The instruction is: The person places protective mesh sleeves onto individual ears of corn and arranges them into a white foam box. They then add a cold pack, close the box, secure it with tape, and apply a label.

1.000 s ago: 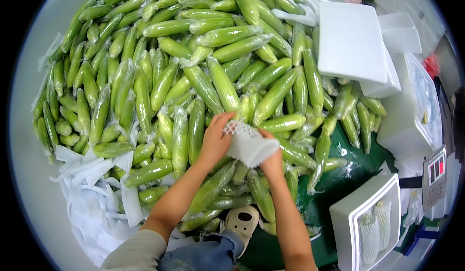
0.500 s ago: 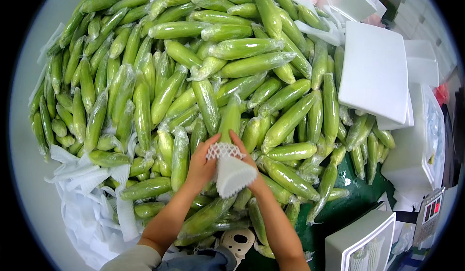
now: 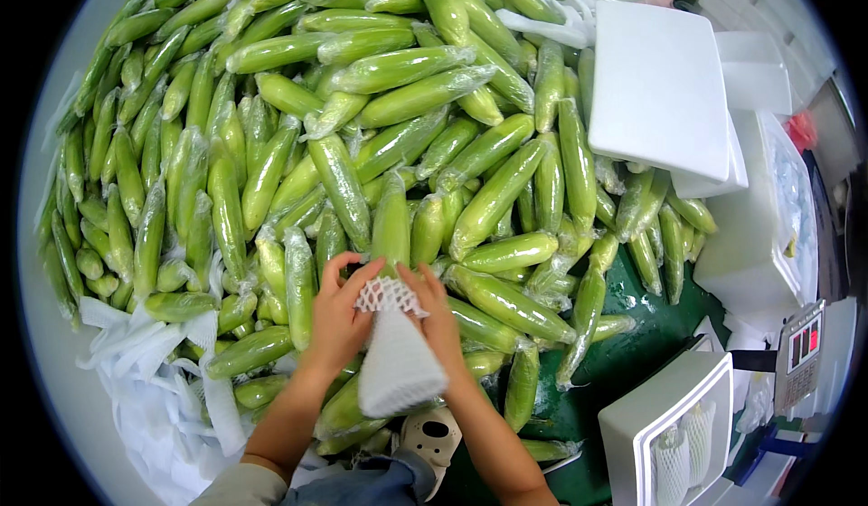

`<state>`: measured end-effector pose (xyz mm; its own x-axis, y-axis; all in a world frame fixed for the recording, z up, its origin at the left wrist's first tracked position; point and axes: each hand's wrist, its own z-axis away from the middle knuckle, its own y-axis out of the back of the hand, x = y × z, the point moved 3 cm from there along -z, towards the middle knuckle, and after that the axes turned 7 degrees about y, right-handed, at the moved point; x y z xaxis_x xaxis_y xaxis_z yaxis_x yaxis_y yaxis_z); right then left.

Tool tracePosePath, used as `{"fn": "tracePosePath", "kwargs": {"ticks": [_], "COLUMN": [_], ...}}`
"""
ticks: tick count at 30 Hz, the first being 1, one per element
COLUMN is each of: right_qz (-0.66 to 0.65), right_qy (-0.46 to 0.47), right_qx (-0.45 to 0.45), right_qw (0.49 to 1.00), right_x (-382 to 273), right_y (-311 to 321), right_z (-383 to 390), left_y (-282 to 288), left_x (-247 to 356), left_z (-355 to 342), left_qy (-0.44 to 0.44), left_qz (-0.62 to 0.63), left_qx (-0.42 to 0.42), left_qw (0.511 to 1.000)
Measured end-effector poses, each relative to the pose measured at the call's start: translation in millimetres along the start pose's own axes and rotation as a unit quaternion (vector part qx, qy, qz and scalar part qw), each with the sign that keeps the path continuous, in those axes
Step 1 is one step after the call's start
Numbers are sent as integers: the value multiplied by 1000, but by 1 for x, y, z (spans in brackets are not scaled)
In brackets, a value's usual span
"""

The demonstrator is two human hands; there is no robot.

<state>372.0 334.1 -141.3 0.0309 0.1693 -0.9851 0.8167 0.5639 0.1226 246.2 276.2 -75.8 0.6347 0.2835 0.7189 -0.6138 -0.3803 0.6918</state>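
My left hand (image 3: 342,312) and my right hand (image 3: 432,312) grip a white foam mesh sleeve (image 3: 398,370) from either side, their fingers bent at its open net end. An ear of green corn in clear wrap (image 3: 391,221) points away from me with its lower end in that end of the sleeve. The sleeve hides part of my fingers. Around and beyond my hands lie several similar wrapped ears (image 3: 502,198) in a large heap.
Loose white sleeves (image 3: 145,397) pile at lower left. White foam boxes (image 3: 741,217) and a lid (image 3: 658,81) stand at right. An open box (image 3: 608,434) holds sleeved pieces beside a scale (image 3: 796,357) on the green surface (image 3: 588,416). A shoe (image 3: 429,438) shows below.
Both hands have moved lower and left in the picture with the sleeve, now turned lengthwise. A corn ear has come into its open end since the earliest frame. The view has shifted slightly.
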Motion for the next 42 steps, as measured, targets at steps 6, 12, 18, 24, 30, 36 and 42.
{"fn": "tracePosePath", "kwargs": {"ticks": [6, 12, 18, 24, 30, 36, 42], "right_qz": [-133, -282, -256, -106, -248, -79, -106], "right_qy": [-82, -136, -50, -17, -42, -167, -138], "right_qx": [143, 213, 160, 209, 447, 494, 542], "right_qw": [977, 925, 952, 972, 859, 850, 822], "right_x": [73, 51, -3, -101, -70, 46, 44], "right_y": [46, 61, 77, 72, 58, 50, 96], "right_z": [-113, -162, -78, 126, 243, 333, 325], "left_y": [-63, -149, -87, -27, -94, -148, -220], "left_x": [25, -15, 48, 102, 115, 114, 97], "left_z": [-168, -241, -132, 54, 135, 186, 185], "left_qy": [-155, 144, 68, -15, 19, 26, -50], "left_qz": [-26, 189, 341, 201, 196, 194, 170], "left_qx": [-92, -324, -264, -337, -499, -573, -512], "left_qw": [983, 916, 900, 920, 844, 796, 840]}}
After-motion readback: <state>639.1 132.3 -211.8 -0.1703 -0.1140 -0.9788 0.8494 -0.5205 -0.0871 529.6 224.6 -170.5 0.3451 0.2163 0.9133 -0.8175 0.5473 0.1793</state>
